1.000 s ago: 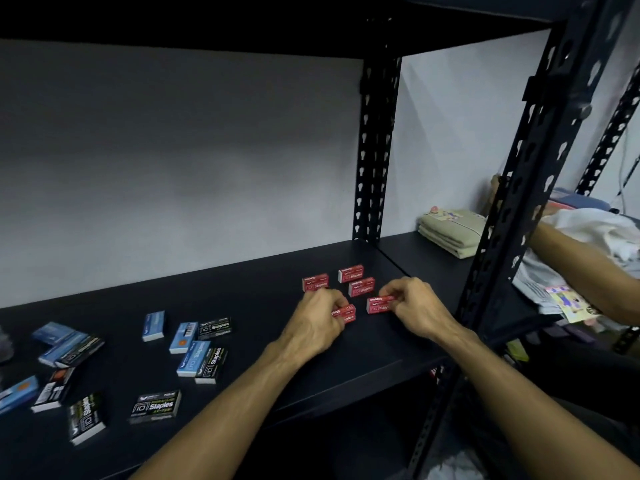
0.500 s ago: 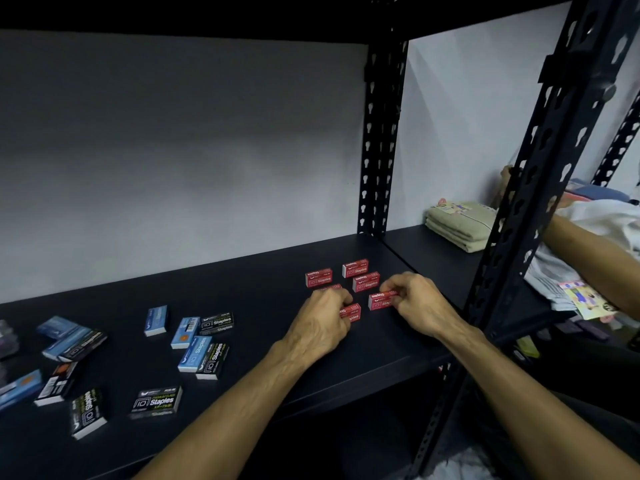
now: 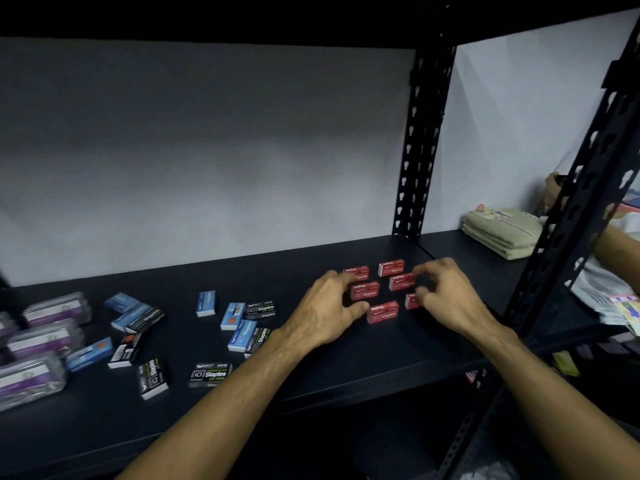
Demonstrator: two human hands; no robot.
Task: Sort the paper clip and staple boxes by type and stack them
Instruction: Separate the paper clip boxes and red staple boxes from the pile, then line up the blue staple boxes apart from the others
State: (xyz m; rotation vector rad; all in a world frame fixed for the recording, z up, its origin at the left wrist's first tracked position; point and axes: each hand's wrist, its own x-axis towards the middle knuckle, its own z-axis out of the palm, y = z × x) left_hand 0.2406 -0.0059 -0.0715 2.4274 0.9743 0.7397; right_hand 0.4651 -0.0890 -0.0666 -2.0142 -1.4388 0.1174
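Several red staple boxes [image 3: 365,291] lie flat in two rows on the black shelf [image 3: 346,362], right of centre. My left hand [image 3: 323,315] hovers at their left with loosely curled, spread fingers, and its thumb touches the front red box [image 3: 382,312]. At the right end of the rows, my right hand [image 3: 448,297] has its fingers arched over another red box [image 3: 401,282] and partly hides the nearest one. Neither hand lifts a box. Blue boxes [image 3: 238,330] and black staple boxes [image 3: 210,374] lie scattered to the left.
Clear paper clip boxes with purple labels [image 3: 33,377] sit at the far left edge. A black upright post [image 3: 415,168] stands behind the red boxes and another [image 3: 568,216] at the right front. Folded beige towels [image 3: 502,233] lie beyond it, near another person's arm [image 3: 616,249].
Both hands have let go of the red boxes they pinched and spread their fingers. The view has shifted, so the clear boxes at the far left now show.
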